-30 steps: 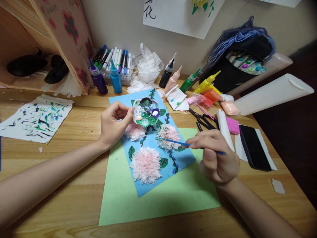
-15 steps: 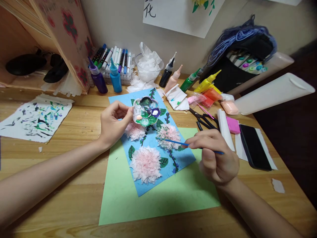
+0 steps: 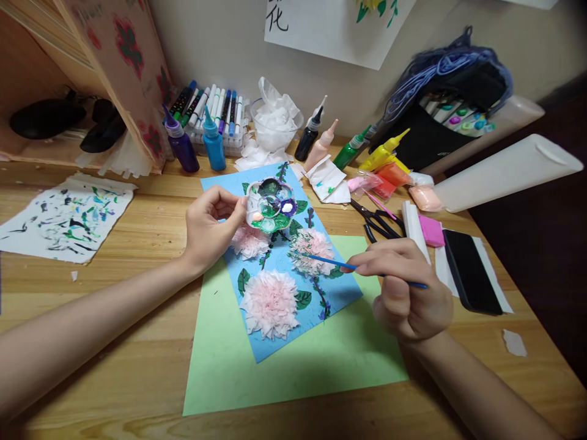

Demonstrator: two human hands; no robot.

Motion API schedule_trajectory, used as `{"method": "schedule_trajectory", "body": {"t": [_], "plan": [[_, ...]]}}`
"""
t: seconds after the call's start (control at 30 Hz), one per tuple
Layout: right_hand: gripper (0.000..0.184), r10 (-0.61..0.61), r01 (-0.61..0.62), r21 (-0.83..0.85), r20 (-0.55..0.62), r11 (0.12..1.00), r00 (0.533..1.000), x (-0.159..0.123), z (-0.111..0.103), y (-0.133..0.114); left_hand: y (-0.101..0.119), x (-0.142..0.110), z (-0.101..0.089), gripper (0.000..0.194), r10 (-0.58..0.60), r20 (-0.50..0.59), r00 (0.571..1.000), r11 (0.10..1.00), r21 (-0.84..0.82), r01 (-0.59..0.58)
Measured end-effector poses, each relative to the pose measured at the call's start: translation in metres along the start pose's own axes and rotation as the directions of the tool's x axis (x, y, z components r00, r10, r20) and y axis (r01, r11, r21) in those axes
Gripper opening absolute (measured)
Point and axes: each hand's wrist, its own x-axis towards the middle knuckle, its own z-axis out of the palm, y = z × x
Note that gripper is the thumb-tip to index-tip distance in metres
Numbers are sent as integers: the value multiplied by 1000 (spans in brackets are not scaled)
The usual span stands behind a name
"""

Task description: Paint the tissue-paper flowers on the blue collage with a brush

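Note:
My left hand [image 3: 213, 229] pinches the edge of a flower-shaped paint palette [image 3: 270, 206], with green, purple, white and peach paint in its wells. It is held above the upper part of a blue sheet [image 3: 321, 296]. My right hand [image 3: 408, 290] is closed on a thin blue paintbrush [image 3: 362, 269]. The brush tip is over the right-hand pink paper flower [image 3: 312, 252], which carries green specks; whether it touches I cannot tell. A larger pink paper flower [image 3: 270, 304] sits lower on the sheet, and another [image 3: 250, 242] is partly hidden by my left hand and the palette. Painted leaves and stems surround them.
Green paper [image 3: 293, 385] lies beneath the blue sheet. Paint bottles [image 3: 215, 146], markers [image 3: 211, 110] and a bowl of tissue [image 3: 276, 122] line the back. Scissors [image 3: 376, 221] and a black phone [image 3: 472, 272] lie at right, a paint-smeared cloth [image 3: 68, 217] at left.
My right hand and the paintbrush have shifted slightly to the right. My left hand and the palette have stayed practically still.

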Motion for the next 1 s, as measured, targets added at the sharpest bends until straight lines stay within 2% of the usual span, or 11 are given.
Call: {"method": "schedule_trajectory", "body": {"t": [0.13,0.3,0.43,0.63,0.8,0.93,1.0], "plan": [[17,-29,30,-18,88,999,996,3,2,-1,1,0,0,18,3,-5,1000,1000,-7,-3],[16,-61,62,-26,49,998,997,5,0,-2,0,0,0,17,3,-3,1000,1000,-5,-3],[17,-56,61,-39,110,997,992,5,-1,-2,-1,0,0,18,8,-6,1000,1000,-5,-8],[17,-72,72,5,-5,997,997,2,-3,-5,-1,1,0,18,14,-8,1000,1000,-23,-14],[18,-83,87,-33,110,996,990,7,-1,-6,-2,1,0,17,17,-11,1000,1000,-16,-17],[17,-80,82,-24,58,996,995,9,2,-5,-1,1,0,17,21,-11,1000,1000,-13,-22],[16,-64,67,-35,70,997,995,8,1,-4,-1,1,0,17,27,-10,1000,1000,-8,-28]]}}
